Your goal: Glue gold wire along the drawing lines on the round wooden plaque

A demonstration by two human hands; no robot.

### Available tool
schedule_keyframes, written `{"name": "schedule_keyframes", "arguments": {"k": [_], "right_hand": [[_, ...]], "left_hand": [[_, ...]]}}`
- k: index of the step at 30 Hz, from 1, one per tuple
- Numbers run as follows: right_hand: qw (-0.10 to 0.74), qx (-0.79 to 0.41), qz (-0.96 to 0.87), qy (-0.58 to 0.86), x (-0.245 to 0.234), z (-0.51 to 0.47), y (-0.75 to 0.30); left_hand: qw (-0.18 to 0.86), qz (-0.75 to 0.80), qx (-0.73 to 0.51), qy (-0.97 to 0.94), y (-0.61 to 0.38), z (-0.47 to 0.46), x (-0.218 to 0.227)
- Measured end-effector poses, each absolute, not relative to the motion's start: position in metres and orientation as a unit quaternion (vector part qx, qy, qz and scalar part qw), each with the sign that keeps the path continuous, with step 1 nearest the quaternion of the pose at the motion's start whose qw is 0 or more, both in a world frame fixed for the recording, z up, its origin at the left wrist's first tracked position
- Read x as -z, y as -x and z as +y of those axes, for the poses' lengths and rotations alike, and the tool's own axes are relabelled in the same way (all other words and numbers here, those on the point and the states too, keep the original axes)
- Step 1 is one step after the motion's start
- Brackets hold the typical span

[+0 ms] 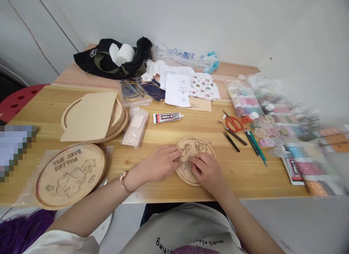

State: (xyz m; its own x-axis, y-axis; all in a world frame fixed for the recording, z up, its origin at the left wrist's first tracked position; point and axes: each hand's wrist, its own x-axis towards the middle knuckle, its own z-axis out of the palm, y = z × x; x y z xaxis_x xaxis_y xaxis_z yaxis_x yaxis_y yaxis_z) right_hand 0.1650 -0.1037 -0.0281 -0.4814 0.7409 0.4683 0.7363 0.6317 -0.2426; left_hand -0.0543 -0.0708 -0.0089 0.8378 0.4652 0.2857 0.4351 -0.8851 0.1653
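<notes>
Curling over the wooden disc (192, 146), left hand (160, 163) and right hand (205, 172) half-closed, grip unclear; B-7000 glue tube (166, 118) beyond.

left hand (160, 163): palm down, fingers angled inward | right hand (206, 173): palm down, fingers curled

**Surface log: pale wood, matt paper, glossy plastic**

Small round plaque (195, 161): pale wood, matt, fine-grained, with dark burnt-looking lines. Larger round board (70, 175): similar pale wood, smooth, its rim darkened. Tabletop (247, 177): yellow wood, visible grain, soft satin sheen. Glue tube (167, 118): smooth, glossy label; tube material cannot be told. Scissors (233, 123): glossy red plastic handles, dark metal blades. Tweezers (231, 141): dark, matt, apparently metal. Clear plastic bag (135, 127): thin, glossy, creased. Printed sheets (177, 90): white paper, matt. Tote bag (92, 63): black cloth, matt, softly folded. Gold wire (128, 89): shiny metal, behind clear plastic.
</notes>
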Motion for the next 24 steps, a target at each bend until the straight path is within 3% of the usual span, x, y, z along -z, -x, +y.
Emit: {"name": "schedule_keyframes", "arguments": {"k": [10, 17, 24], "right_hand": [[0.274, -0.001, -0.858, 0.434, 0.028, -0.104, -0.164], [0.281, -0.001, -0.856, 0.433, 0.03, -0.104, -0.164], [0.276, 0.008, -0.856, 0.437, 0.029, -0.105, -0.163]], "left_hand": [[0.095, 0.265, -0.211, -0.936, 0.056, -0.065, -0.002], [0.167, 0.377, -0.155, -0.898, 0.046, -0.042, -0.019], [0.251, 0.379, -0.195, -0.869, 0.037, -0.031, 0.008]]}}
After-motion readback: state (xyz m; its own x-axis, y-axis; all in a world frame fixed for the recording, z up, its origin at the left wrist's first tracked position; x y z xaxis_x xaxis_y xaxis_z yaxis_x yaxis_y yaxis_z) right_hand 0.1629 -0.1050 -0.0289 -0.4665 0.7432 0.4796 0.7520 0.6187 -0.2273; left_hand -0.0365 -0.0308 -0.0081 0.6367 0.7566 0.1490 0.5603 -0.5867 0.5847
